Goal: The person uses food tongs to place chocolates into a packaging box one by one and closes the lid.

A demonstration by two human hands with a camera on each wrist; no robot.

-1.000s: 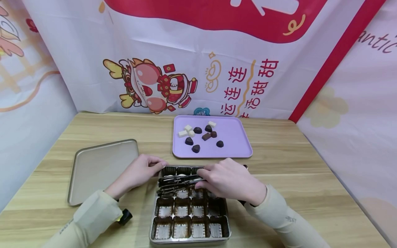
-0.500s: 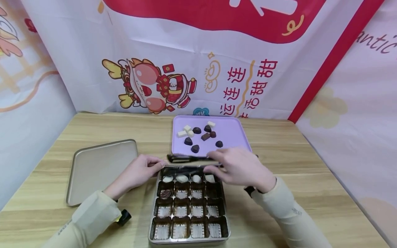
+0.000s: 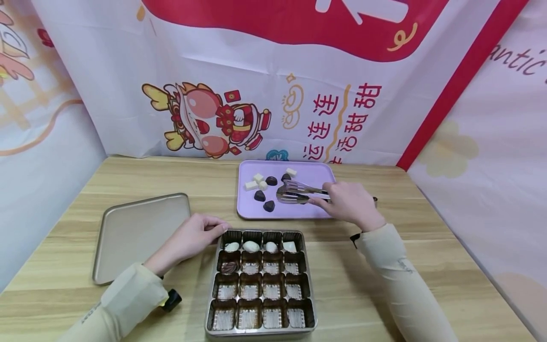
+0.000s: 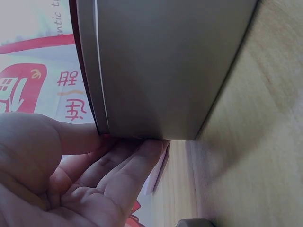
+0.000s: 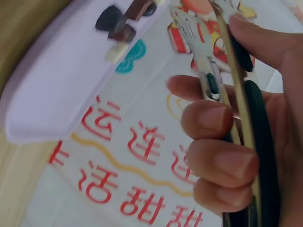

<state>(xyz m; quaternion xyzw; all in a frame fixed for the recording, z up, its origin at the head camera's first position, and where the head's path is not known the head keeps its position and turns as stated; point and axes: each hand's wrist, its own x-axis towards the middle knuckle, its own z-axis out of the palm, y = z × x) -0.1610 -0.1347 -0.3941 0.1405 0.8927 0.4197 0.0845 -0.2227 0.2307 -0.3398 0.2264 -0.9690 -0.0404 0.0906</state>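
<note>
In the head view my left hand [image 3: 198, 236] holds the far left corner of a divided metal tin [image 3: 261, 335]. The left wrist view has the thumb at the rim and the fingers along the end wall of the tin [image 4: 151, 71]. My right hand [image 3: 352, 204] grips slotted metal tongs [image 3: 295, 198] with dark handles [image 5: 267, 142]. Their heads are over the lilac tray [image 3: 243, 209], overlapping some chocolates there. Beside them lie dark chocolates [image 3: 259, 195] and white chocolates [image 3: 250, 185]. White pieces [image 3: 250, 246] fill the tin's back row; a ridged brown chocolate [image 3: 230, 267] sits at the second row's left.
A flat metal lid [image 3: 141, 237] lies on the wooden table [image 3: 397, 247], left of the tin. Behind the table hangs a printed cloth [image 3: 363, 57]. The tray is near the table's back edge, beyond the tin.
My right hand has carried the tongs from over the tin's upper rows, back and right, onto the lilac tray. The ridged brown chocolate in the second row has come into view. The left hand stays put.
</note>
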